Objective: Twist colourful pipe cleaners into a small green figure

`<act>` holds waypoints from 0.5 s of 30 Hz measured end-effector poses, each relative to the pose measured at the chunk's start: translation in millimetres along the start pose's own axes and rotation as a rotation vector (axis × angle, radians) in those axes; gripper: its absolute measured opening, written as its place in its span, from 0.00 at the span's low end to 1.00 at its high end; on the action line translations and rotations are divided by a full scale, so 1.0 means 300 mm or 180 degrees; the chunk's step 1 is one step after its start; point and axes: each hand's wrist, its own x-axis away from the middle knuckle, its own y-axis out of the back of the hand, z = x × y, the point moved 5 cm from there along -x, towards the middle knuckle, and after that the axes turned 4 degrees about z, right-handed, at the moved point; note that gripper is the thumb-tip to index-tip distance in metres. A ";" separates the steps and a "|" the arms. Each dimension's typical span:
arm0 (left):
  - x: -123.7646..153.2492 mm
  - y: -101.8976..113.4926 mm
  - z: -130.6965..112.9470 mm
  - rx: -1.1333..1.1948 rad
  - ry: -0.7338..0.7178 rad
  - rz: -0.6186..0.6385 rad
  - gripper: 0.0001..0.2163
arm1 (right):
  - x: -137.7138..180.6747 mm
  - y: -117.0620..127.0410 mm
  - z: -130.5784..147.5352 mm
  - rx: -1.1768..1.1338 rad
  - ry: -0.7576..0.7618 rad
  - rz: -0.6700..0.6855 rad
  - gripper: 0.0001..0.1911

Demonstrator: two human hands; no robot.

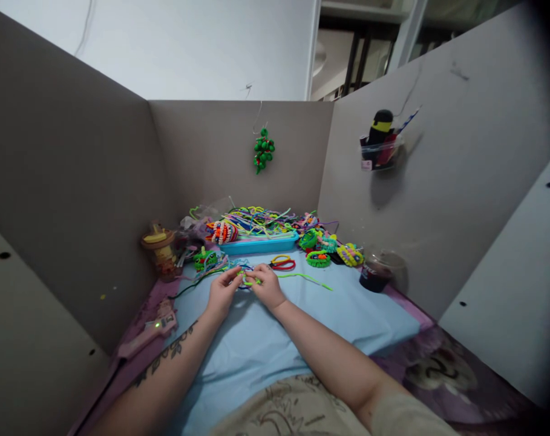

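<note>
In the head view both hands meet over the blue cloth, fingers pinched around a small piece of knotted cord work (244, 279) in bright green with some blue. My left hand (224, 291) grips its left side, and my right hand (267, 287) grips its right side. A long bright green cord (306, 278) trails over the cloth to the right of my right hand. Just beyond that hand lie scissors (282, 263) with red and yellow handles. Several loose cord strands lie left of my left hand. Fingers partly hide the piece.
A blue tray (261, 244) heaped with coloured cords stands at the back. Finished knotted pieces (319, 259) lie to its right, a green one (205, 260) to its left. A pink glue gun (151, 333), lidded cup (160, 251) and dark cup (375, 275) stand near the sides. Grey panels enclose the table.
</note>
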 end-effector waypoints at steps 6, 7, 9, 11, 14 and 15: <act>0.007 -0.012 -0.017 -0.0096 -0.0055 0.0025 0.18 | -0.001 -0.009 -0.016 -0.0305 -0.0303 0.0147 0.06; 0.009 -0.015 -0.022 -0.0138 -0.0059 0.0039 0.18 | -0.001 -0.010 -0.018 -0.0358 -0.0353 0.0167 0.06; 0.011 -0.020 -0.028 -0.0203 -0.0061 0.0064 0.17 | -0.002 -0.014 -0.022 -0.0464 -0.0426 0.0232 0.05; 0.008 -0.018 -0.026 -0.0208 -0.0067 0.0057 0.18 | -0.002 -0.021 -0.022 -0.0548 -0.0439 0.0324 0.06; -0.001 -0.004 -0.018 -0.0190 -0.0120 -0.0073 0.18 | 0.003 -0.032 -0.013 -0.0565 -0.0387 0.0438 0.12; -0.004 0.002 -0.015 -0.0202 -0.0134 -0.0137 0.19 | 0.006 -0.034 -0.009 -0.0559 -0.0376 0.0450 0.14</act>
